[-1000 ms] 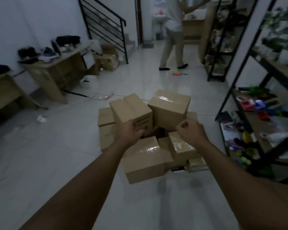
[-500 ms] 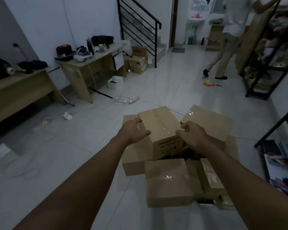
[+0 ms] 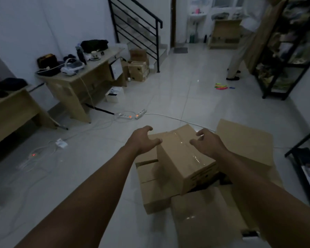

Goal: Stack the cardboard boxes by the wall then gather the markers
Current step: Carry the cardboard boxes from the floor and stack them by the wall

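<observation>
Both hands spread, holding nothing. Left hand hovering at the left edge of the top box, fingers curled loosely but apart from the cardboard as far as visible. Right hand above the box's right top edge, same state.

Top box tilted, lying on the heap of boxes on the floor, well apart from the wall. Markers far off on the floor, near the shelf and the standing person.

Step in hand, by judgement: pick the top box. To do well:
- Clamp on opposite side faces, palms flat, low on the box; tape on top looks slick.
- Level it before lifting clear, to avoid dragging neighbours.
- Mind the cables and power strips on the route to the wall.
- Start the stack with a bigger box if possible.
</observation>
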